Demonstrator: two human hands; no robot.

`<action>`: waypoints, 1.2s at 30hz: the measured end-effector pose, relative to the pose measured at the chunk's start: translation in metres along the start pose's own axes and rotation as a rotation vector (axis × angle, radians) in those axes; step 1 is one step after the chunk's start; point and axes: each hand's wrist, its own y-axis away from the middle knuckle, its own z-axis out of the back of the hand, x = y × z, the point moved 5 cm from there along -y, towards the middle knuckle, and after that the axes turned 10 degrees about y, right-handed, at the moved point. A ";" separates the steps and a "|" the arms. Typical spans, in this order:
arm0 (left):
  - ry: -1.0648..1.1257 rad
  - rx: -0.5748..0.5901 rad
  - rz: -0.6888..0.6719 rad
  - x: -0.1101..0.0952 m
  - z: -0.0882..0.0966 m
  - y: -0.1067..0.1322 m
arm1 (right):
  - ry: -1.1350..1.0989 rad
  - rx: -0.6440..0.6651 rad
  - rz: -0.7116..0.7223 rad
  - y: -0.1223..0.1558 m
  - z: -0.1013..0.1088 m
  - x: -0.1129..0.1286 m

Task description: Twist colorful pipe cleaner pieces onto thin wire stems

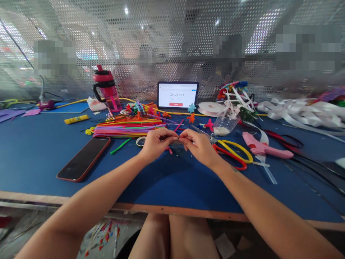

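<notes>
Blue table (32, 154), fingertips nearly meeting

A dark-screened phone (84, 158) lies beyond my left forearm. At the middle, my left hand (156, 144) and right hand (198, 145) come together above the tabletop, thumbs and fingers pinched narrow on a tiny piece (177, 139) between them; I cannot tell what it is. Just right rest scissors (228, 154) with red and yellow handles, then a pink glue gun (265, 149). Beyond my left hand lies a bundle of coloured stems (129, 130). Farther back stand a pink bottle (106, 90) and a tablet (178, 95) reading 00:27:21, before perforated metal (183, 39).
</notes>
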 end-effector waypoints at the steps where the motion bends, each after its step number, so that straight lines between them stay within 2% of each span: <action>1: 0.005 0.015 0.001 -0.001 0.000 -0.001 | -0.014 0.016 0.002 0.000 -0.001 0.000; 5: -0.034 0.061 0.001 -0.004 0.000 -0.002 | -0.128 0.080 -0.003 -0.002 -0.003 -0.003; 11: -0.056 0.041 0.013 -0.002 0.002 -0.001 | -0.221 0.167 -0.023 -0.003 -0.007 -0.008; 18: -0.058 0.032 0.009 -0.004 0.001 0.001 | -0.290 0.094 -0.020 0.000 -0.009 -0.004; 21: 0.004 0.025 0.040 -0.001 0.001 0.000 | -0.261 0.090 -0.028 0.000 -0.007 -0.003; 26: 0.159 0.004 0.135 0.008 0.001 0.000 | -0.193 0.158 -0.017 -0.001 -0.006 -0.005; 30: 0.118 -0.005 0.132 0.009 0.002 0.002 | -0.178 0.189 -0.021 -0.002 -0.010 -0.007; 36: 0.062 -0.027 0.145 0.008 -0.001 0.005 | -0.147 0.050 -0.052 -0.001 -0.008 -0.010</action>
